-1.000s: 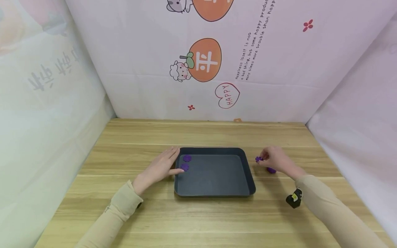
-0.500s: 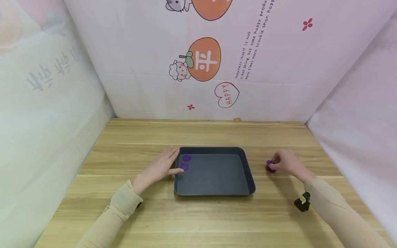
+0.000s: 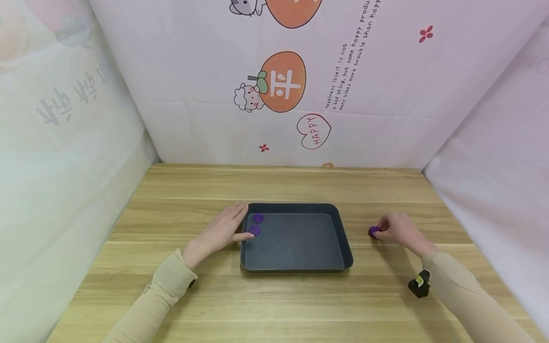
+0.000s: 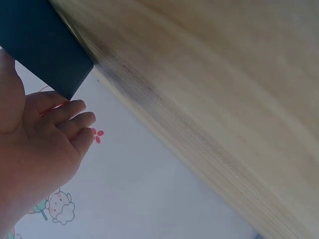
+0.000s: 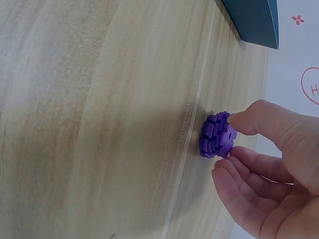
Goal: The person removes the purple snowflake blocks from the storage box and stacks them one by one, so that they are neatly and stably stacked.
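Observation:
On the wooden tabletop lies a dark grey rectangular tray (image 3: 296,247). Along its left side are two flat purple notched discs (image 3: 258,218), one behind the other. My left hand (image 3: 219,232) rests against the tray's left rim, fingers stretched out along it and thumb reaching over the inside, close to the nearer disc. To the right of the tray, my right hand (image 3: 401,232) is at a small stack of purple notched discs (image 5: 212,137). The right wrist view has its thumb and fingertips on opposite edges of the top disc (image 5: 229,141). The stack stands on the table.
The wooden table (image 3: 291,305) is backed by a white printed cloth (image 3: 193,128), with more cloth hanging on both sides. A small black device (image 3: 420,284) is fixed at the right sleeve's cuff.
My right hand has moved right, away from the tray's side, bringing the disc it held to the stack. It has since lowered slightly there. My left hand and the tray have stayed put.

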